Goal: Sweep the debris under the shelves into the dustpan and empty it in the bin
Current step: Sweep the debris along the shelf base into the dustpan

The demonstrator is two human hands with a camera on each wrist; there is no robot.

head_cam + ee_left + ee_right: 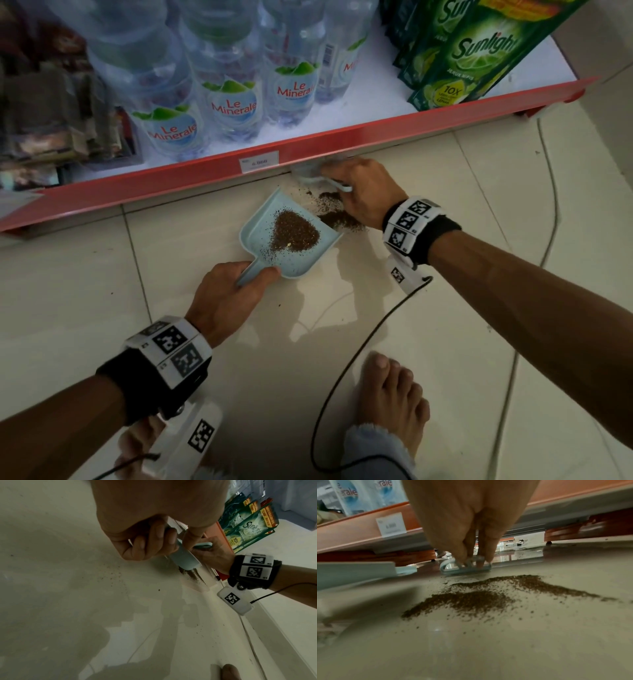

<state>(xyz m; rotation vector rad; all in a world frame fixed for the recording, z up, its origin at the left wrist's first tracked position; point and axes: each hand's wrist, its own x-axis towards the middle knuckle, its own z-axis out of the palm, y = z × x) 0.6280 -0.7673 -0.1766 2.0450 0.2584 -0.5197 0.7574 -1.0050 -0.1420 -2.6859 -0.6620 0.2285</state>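
The left hand [226,291] grips the handle of the pale blue dustpan [284,236], which lies on the floor between the hands with a heap of brown debris inside. The right hand [363,195] pinches a small brush [465,568] at the red shelf [308,144] edge; more debris [488,596] lies just beside that hand.
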